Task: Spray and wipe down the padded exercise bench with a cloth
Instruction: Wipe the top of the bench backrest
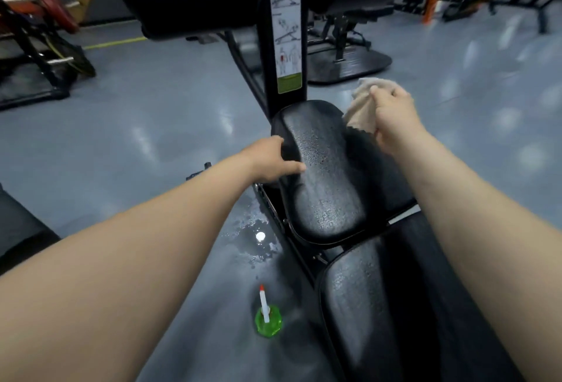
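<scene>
Gripping the droplet-covered seat pad (322,174) by its left edge, the left hand (270,159) steadies it.
Behind rises a post (287,32) with a blurred label. The right hand (392,117) clutches a beige cloth (362,108) at the pad's far right edge. A green spray bottle (267,317) stands on the floor.

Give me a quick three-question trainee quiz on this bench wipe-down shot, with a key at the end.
1. True or false: the right hand holds the cloth.
2. Fill in: the left hand grips the edge of the ____.
3. The green spray bottle is: A) held in the air, B) standing on the floor, C) lying on its side.
Key: 1 true; 2 seat pad; 3 B.
</scene>
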Demonstrator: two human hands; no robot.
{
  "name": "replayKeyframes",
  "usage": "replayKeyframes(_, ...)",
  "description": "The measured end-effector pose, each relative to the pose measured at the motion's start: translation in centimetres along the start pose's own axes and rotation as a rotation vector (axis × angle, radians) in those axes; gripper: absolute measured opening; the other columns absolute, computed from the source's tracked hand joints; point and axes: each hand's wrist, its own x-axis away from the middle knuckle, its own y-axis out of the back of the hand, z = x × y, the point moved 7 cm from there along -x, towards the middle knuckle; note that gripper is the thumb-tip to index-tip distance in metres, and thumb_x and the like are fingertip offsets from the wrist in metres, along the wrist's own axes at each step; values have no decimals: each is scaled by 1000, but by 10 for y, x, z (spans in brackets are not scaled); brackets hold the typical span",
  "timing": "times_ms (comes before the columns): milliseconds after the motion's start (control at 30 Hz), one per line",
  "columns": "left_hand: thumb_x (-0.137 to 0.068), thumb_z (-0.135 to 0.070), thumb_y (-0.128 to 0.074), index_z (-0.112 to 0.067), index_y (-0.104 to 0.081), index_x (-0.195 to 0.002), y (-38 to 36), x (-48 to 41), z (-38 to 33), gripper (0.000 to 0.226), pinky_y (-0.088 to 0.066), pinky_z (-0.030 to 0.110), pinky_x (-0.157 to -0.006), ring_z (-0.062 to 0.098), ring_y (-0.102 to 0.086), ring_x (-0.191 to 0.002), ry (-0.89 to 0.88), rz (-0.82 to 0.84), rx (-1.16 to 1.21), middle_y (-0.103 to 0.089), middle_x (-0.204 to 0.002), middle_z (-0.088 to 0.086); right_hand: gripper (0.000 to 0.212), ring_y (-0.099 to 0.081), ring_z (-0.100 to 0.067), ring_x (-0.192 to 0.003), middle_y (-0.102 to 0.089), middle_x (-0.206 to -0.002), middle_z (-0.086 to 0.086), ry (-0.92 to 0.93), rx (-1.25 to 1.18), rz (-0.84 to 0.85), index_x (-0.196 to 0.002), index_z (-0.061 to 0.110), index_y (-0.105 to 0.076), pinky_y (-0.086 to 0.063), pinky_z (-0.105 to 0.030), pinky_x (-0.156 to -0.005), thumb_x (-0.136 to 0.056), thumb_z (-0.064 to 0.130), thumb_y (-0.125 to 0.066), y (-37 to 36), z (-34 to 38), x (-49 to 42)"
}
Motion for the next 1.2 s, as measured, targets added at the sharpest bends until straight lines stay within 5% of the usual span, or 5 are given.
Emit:
replayKeyframes(133, -78, -68, -73, -3, -31, -153, -24, -10, -4, 107, -37, 37, -111, 32, -40, -142, 5, 134, -184, -34, -159, 15, 26, -65, -20, -107, -71, -120, 5, 258, 616, -11, -115, 24, -68, -50, -35, -96, -99, 32, -49, 7, 9, -31)
replayKeyframes(300, -77, -61, -79, -4, -59, -121, -15, -10, -21, 75, -42, 32, -80, 29, -55, -96, 26, 136, -273, -63, -116, 11, 48, -34, -18, -149, -38, -161, 2, 178, 1155, 538, -150, 24, -50, -23, -26, -119, -107, 45, -44, -23, -51, -19)
replayKeyframes(667, -82, -53, -79, -4, -60, -129, -21, -18, -29, 70, -45, 32, -88, 34, -60, -118, 76, 126, -333, -63, -131, 15, 54, -15, -17, -156, -16, -170, -1, 198, 1209, 561, -162, 21, -20, -11, -35, -127, -111, 35, -30, -67, -69, -72)
replayKeyframes(833, -88, -55, -72, 1, -31, -152, -26, -13, -19, 94, -32, 38, -113, 35, -35, -145, 74, 109, -251, -25, -163, 20, 55, -16, -18, -156, -16, -170, 2, 228, 1238, 550, -163, 27, -18, -13, -34, -124, -110, 35, -30, -53, -68, -58)
replayKeyframes(1200, -90, -54, -69, -1, -2, -161, -34, -14, -2, 111, -19, 40, -125, 31, -13, -156, 48, 124, -175, 6, -170, 16, 58, -18, -23, -155, -13, -170, -3, 155, 1325, 551, -164, 22, -9, -13, -33, -123, -111, 41, -25, -58, -65, -67)
